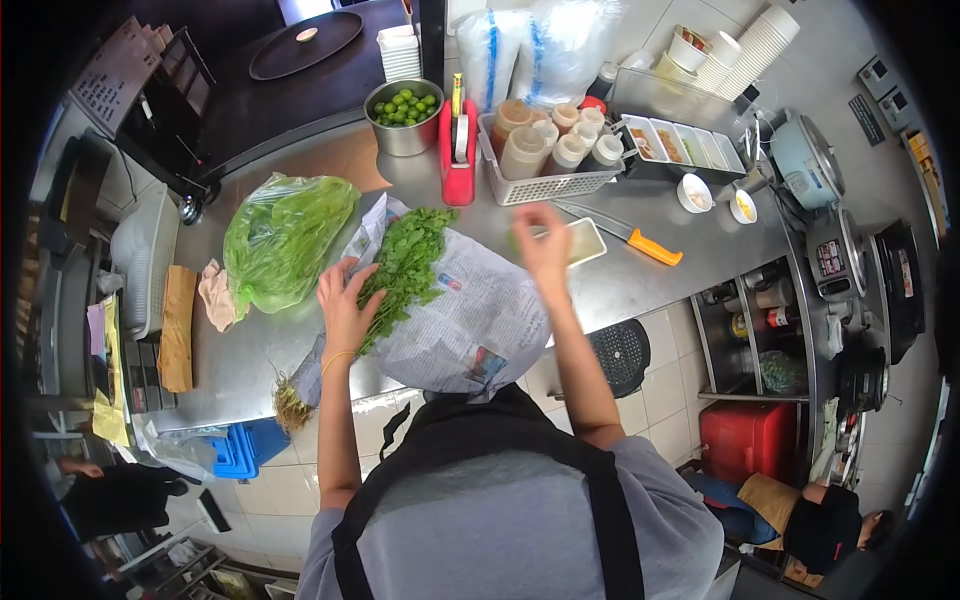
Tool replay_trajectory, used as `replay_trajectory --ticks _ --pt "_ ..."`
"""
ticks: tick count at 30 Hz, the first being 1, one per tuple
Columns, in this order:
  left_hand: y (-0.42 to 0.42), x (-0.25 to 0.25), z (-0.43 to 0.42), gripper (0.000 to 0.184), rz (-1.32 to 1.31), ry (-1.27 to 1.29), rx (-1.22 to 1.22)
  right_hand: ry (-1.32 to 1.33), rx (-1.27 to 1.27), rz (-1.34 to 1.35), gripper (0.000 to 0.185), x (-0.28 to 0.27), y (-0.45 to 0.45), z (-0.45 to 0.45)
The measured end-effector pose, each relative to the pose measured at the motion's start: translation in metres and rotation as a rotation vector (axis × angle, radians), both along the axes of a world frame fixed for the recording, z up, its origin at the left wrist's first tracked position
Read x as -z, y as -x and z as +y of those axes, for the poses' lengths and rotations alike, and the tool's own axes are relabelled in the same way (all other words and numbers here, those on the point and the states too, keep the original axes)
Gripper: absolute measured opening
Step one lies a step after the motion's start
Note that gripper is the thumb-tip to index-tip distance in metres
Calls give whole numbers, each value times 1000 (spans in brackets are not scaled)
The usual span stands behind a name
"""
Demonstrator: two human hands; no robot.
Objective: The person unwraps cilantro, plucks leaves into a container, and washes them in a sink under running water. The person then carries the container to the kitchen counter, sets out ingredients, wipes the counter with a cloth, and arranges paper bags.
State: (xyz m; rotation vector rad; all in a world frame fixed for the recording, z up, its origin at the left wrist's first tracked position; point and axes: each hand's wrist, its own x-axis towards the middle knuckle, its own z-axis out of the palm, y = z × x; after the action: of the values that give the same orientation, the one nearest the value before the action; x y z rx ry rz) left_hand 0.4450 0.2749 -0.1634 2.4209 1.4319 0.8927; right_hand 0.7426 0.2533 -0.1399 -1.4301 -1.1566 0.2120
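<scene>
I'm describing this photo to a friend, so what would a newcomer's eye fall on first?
Probably the leafy herbs on newspaper at the counter's near edge, under the left hand. Next, the bulging bag of greens to their left. Then the orange-handled knife, lying to the right of the right hand.

The left arm (338, 435) reaches straight forward, bare, ending in the left hand (346, 305), back upward, fingers bent and spread apart. The right arm (582, 370), also bare, slants inward from the elbow (603, 430). The right hand (543, 246) sits farther forward, blurred, its fingers curled inward; their grip is unclear.
</scene>
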Motion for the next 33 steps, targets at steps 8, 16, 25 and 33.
replay_trajectory --ticks 8,16,25,33 --pt "-17 12 5 24 35 3 21 285 469 -144 10 36 -86 -35" --pt "-29 30 13 17 126 -62 -25 399 599 -480 27 51 -82 -41" --pt "-38 40 7 14 188 -47 -21 121 134 -475 23 15 -5 -28" --pt "-34 38 -6 16 149 -47 -16 258 -331 -614 18 82 72 -23"
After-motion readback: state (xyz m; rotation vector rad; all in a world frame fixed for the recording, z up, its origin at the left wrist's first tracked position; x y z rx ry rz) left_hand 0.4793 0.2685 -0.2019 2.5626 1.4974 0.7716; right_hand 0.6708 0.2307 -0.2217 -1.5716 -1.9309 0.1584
